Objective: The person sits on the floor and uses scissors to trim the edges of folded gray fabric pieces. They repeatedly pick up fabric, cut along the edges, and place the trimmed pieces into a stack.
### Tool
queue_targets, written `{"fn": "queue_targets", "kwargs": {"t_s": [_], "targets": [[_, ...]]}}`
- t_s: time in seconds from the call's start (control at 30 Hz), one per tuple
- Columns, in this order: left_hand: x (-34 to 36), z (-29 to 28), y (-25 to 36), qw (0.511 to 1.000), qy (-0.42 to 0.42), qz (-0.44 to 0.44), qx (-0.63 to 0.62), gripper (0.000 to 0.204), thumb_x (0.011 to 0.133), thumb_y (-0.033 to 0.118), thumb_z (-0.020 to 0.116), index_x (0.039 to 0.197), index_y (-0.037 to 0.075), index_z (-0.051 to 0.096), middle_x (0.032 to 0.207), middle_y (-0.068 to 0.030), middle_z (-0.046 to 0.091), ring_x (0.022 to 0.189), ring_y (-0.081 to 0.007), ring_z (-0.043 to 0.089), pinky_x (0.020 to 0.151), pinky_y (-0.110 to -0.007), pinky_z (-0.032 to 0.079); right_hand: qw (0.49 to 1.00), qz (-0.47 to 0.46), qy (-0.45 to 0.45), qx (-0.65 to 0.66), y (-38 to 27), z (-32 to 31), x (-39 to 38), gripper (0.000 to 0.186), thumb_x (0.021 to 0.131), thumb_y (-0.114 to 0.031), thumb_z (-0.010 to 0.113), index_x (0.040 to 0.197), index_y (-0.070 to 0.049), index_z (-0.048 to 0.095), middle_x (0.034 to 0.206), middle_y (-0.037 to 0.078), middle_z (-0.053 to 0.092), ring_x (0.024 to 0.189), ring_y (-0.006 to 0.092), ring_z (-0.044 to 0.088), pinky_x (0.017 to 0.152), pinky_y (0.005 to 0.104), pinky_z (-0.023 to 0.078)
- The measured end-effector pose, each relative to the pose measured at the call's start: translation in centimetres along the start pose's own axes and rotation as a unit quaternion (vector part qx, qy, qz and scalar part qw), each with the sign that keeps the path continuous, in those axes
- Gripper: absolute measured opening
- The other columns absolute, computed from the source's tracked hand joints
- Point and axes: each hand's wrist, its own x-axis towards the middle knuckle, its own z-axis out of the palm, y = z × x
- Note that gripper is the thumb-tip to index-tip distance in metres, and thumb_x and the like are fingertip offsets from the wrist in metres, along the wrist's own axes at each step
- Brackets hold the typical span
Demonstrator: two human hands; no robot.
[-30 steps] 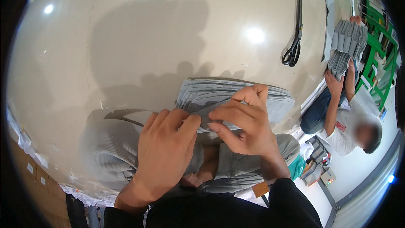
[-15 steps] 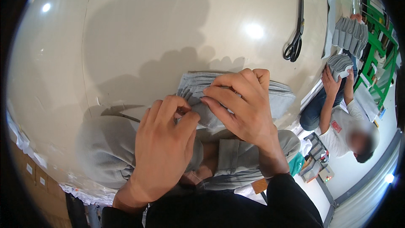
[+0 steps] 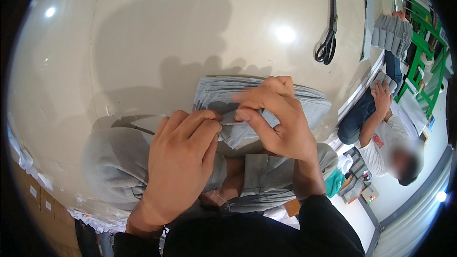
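Note:
A layered stack of grey fabric pieces (image 3: 304, 109) lies on the glossy cream surface (image 3: 133, 33), just beyond my folded legs. My left hand (image 3: 183, 162) has its fingers curled closed on the near edge of a top piece at the stack's left part. My right hand (image 3: 281, 123) is over the middle of the stack, thumb tip on that same piece beside my left fingers; its index finger is blurred and the others are bent. Large black scissors (image 3: 327, 43) lie beyond the stack to the right, apart from both hands.
At right a co-worker (image 3: 390, 147) sits holding a grey fabric bundle (image 3: 384, 82); a taller folded bundle (image 3: 391, 35) is above it. A long grey strip (image 3: 365, 14) lies near the surface's right edge. Green metal racking (image 3: 423, 62) stands behind; cardboard boxes (image 3: 33, 185) are low left.
My right hand rose, then shifted slightly down and right, its index finger moving. My left fingertips moved a little up and right. The co-worker's bundle has moved, with their hand now over it.

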Motion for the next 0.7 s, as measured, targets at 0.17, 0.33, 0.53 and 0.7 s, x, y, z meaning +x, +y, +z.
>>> {"fn": "queue_targets", "kwargs": {"t_s": [0.17,0.33,0.53,0.7], "targets": [[0.2,-0.2,0.1,1.0,-0.002,-0.011,-0.003,0.014,0.084,0.0,0.073,0.096,0.003,0.066,0.103,-0.0084,0.073,0.089,-0.0316,0.064,0.081,-0.043,0.05,0.995,-0.054,0.042,-0.078,-0.1,1.1,1.6,0.022,0.081,-0.009,0.083,0.103,-0.01,0.077,0.089,0.002,0.069,0.079,0.0195,0.058,0.081,0.0364,0.034],[0.2,-0.4,0.2,1.0,-0.014,-0.015,0.002,0.016,0.085,0.0,0.072,0.099,0.004,0.065,0.101,-0.0091,0.073,0.089,-0.0322,0.064,0.081,-0.044,0.05,0.992,-0.081,0.036,-0.09,0.2,1.2,1.6,0.019,0.079,-0.008,0.083,0.096,-0.009,0.075,0.089,0.002,0.066,0.082,0.02,0.059,0.081,0.0365,0.035],[0.2,0.0,0.5,0.991,0.002,-0.095,-0.093,0.024,0.085,-0.001,0.073,0.108,0.002,0.066,0.107,-0.0127,0.072,0.092,-0.0342,0.064,0.081,-0.045,0.052,0.998,-0.051,-0.008,-0.02,-0.4,0.4,1.1,0.014,0.081,-0.008,0.081,0.094,-0.009,0.074,0.088,0.002,0.066,0.085,0.0184,0.057,0.083,0.0353,0.035],[0.0,-0.4,0.4,0.999,-0.032,-0.036,-0.018,0.025,0.085,-0.002,0.073,0.11,0.002,0.07,0.104,-0.0129,0.07,0.094,-0.0333,0.064,0.082,-0.044,0.052,1.0,-0.016,-0.012,-0.002,-0.2,0.6,1.6,0.013,0.084,-0.01,0.08,0.096,-0.008,0.073,0.086,0.001,0.065,0.08,0.0184,0.056,0.084,0.0349,0.034]]}}
